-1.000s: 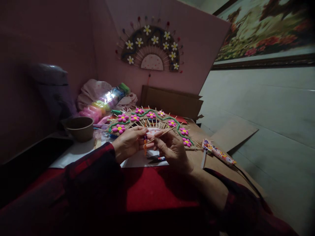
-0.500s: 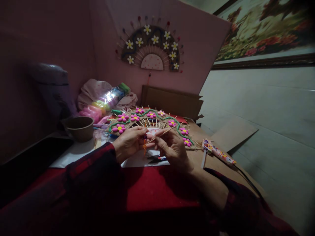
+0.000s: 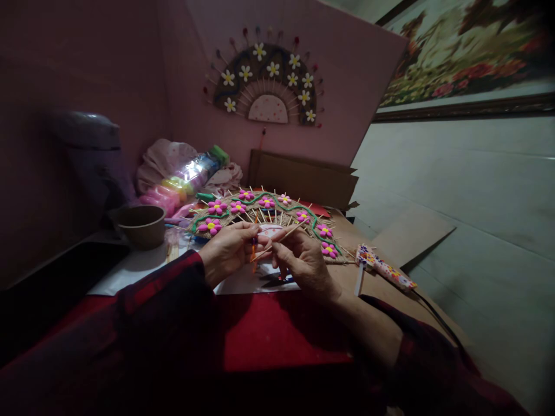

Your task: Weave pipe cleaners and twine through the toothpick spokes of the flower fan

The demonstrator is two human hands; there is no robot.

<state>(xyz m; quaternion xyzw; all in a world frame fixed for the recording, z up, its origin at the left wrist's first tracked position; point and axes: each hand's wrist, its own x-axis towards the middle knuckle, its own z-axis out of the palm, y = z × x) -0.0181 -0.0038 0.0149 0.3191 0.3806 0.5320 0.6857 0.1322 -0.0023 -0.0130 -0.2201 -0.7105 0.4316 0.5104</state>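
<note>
Between thumb and fingers, my left hand (image 3: 232,251) pinches a thin orange cord (image 3: 254,249) with a small dark bead on it. My right hand (image 3: 306,260) is closed on a thin wooden stick (image 3: 281,239), whose lower left tip lies close to the cord; whether they touch I cannot tell. Just behind both hands rests a fan-shaped twine piece (image 3: 255,203) with pink clay flowers, a green wavy line and sticks around its edge. Dark scissors (image 3: 277,279) lie partly hidden under my right hand on white paper (image 3: 236,284).
A brown bowl (image 3: 141,225) and packs of coloured clay (image 3: 186,180) stand at the left. A flowered glue gun (image 3: 385,269) with a black cable lies at the right. Cardboard (image 3: 303,178) leans behind; a finished fan (image 3: 264,81) hangs on the pink board.
The stick's tip has moved slightly down and left, past the cord. The fingers of my right hand have shifted a little around the stick. My left hand has barely moved.
</note>
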